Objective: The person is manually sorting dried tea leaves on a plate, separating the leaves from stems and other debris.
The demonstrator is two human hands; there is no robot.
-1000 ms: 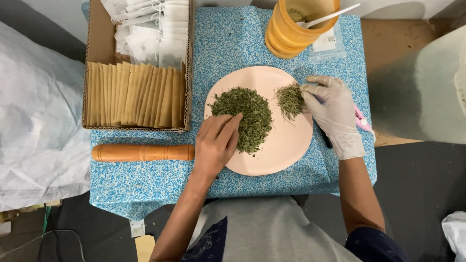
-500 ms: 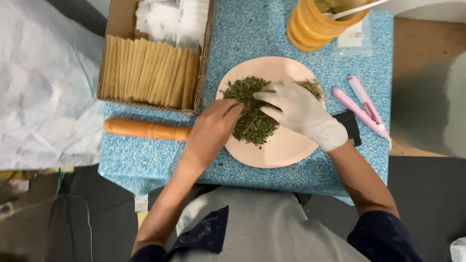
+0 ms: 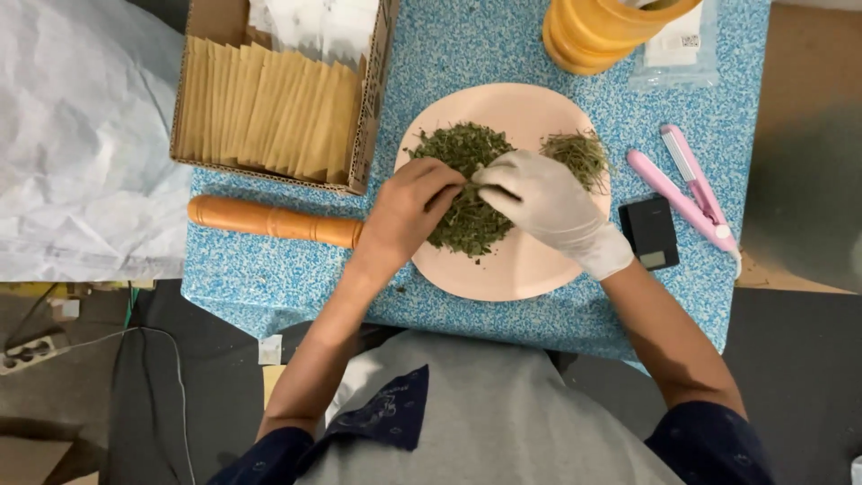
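Working over a pink plate [image 3: 530, 269] at mid-table, both hands meeting above the main herb pile [image 3: 462, 184]. Left hand [image 3: 404, 211], bare, fingers curled down into the near-left edge of the pile, tips drawn together as if pinching a tuft of leaf; not fully closed, and what sits between the tips too small to tell. Right hand [image 3: 539, 198], in a white glove, fingers together and pointing left, tips touching the left hand's fingertips on top of the pile; seemingly gripping the same bit of herb, so likely one hand steadying while the other pulls or picks. Smaller stem pile [image 3: 579, 157] kept apart at the upper right of the plate, probably sorted-out material. Plate central and close to the body, within easy reach of both hands. Left of the plate: wooden roller [image 3: 269, 222] lying flat, almost touching the plate rim by the left wrist. Up-left of the plate: cardboard box [image 3: 364, 126] holding a row of tan sachets [image 3: 260, 112] stood on edge, white bags behind. Above the plate: orange jar [image 3: 611, 31]. Right of the plate: small black scale [image 3: 651, 233], then pink sealer [image 3: 687, 193], both untouched. Blue speckled table [image 3: 269, 269] beneath all.
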